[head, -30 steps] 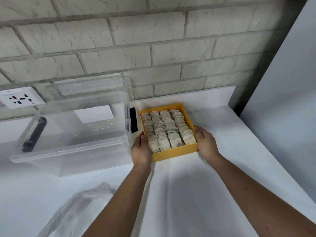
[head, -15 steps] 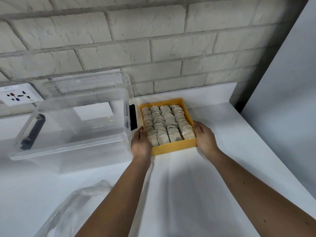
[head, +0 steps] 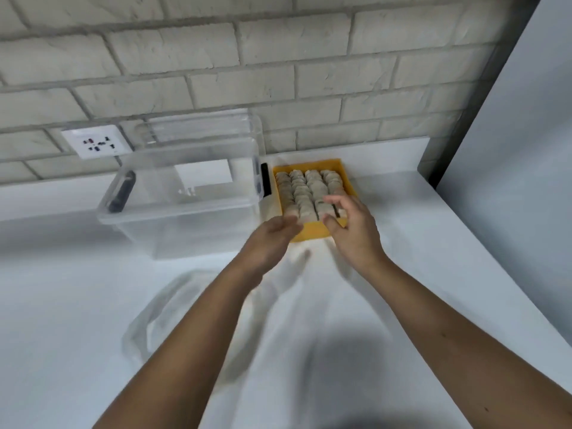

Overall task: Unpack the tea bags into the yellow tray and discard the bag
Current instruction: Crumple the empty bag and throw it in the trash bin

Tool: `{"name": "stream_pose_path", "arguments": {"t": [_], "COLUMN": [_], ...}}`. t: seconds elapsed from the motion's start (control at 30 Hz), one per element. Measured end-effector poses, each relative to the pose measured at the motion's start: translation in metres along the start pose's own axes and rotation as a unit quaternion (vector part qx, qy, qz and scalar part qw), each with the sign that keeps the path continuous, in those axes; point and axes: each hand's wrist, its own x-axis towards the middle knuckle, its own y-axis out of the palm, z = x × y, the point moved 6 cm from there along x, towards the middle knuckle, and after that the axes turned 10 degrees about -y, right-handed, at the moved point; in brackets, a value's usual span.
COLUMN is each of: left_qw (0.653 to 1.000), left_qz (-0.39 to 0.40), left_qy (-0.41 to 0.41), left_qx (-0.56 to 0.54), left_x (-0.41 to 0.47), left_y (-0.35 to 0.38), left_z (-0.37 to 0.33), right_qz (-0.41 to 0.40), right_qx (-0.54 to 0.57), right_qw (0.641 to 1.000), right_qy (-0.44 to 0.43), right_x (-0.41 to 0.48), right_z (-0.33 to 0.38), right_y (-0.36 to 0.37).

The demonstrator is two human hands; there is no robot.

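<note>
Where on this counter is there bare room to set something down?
Bare counter right of the yellow tray, up to the grey panel, and left of the plastic bag. Crowded: clear box beside the tray's left, left hand and right hand before it.

The tray (head: 312, 232) is hemmed in on its left by the bin (head: 185, 209) (just beside it, perhaps touching) and behind by the wall (head: 278, 72). Counter (head: 433, 258) lies open to its right, up to the grey panel (head: 510, 150), and in front, where the bag (head: 145, 323) sprawls at the left.
</note>
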Motion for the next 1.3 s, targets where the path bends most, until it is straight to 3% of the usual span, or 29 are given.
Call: {"name": "stream_pose_path", "arguments": {"t": [0.07, 0.2, 0.33, 0.43, 0.5, 0.63, 0.8, 0.83, 0.93, 1.07, 1.13, 1.3], "left_qw": [0.997, 0.976, 0.943, 0.926, 0.917, 0.917, 0.951, 0.952, 0.951, 0.943, 0.948, 0.976], "left_qz": [-0.010, -0.138, -0.242, -0.186, -0.157, -0.193, -0.134, -0.113, -0.090, -0.111, -0.102, -0.002], "left_qy": [0.054, 0.093, -0.007, -0.128, -0.138, -0.050, 0.069, 0.093, 0.134, 0.145, 0.147, 0.147], "left_qx": [0.055, 0.138, 0.226, 0.302, 0.339, 0.344, 0.270, 0.270, 0.265, 0.279, 0.265, 0.163], "left_x": [-0.028, -0.077, -0.084, -0.077, -0.074, -0.073, -0.080, -0.082, -0.083, -0.080, -0.079, -0.083], "left_y": [-0.023, -0.094, -0.153, -0.162, -0.156, -0.150, -0.148, -0.145, -0.143, -0.156, -0.156, -0.137], "left_z": [0.001, 0.023, 0.082, 0.129, 0.145, 0.139, 0.128, 0.125, 0.128, 0.138, 0.139, 0.136], "right_qz": [0.033, 0.136, 0.246, 0.298, 0.307, 0.309, 0.363, 0.365, 0.304, 0.093, 0.020, -0.054], "right_qx": [0.040, 0.135, 0.157, 0.158, 0.164, 0.220, 0.374, 0.386, 0.361, 0.275, 0.245, 0.290], "right_qw": [0.999, 0.979, 0.937, 0.909, 0.904, 0.879, 0.767, 0.762, 0.811, 0.889, 0.887, 0.860], "right_qy": [0.004, 0.073, 0.191, 0.245, 0.247, 0.288, 0.374, 0.369, 0.345, 0.354, 0.390, 0.417], "right_x": [-0.014, -0.050, -0.092, -0.112, -0.112, -0.109, -0.120, -0.121, -0.117, -0.106, -0.112, -0.132], "right_z": [0.019, 0.050, 0.060, 0.071, 0.082, 0.095, 0.108, 0.112, 0.112, 0.089, 0.074, 0.062], "right_y": [0.008, 0.040, 0.082, 0.107, 0.115, 0.123, 0.135, 0.138, 0.136, 0.110, 0.100, 0.088]}}
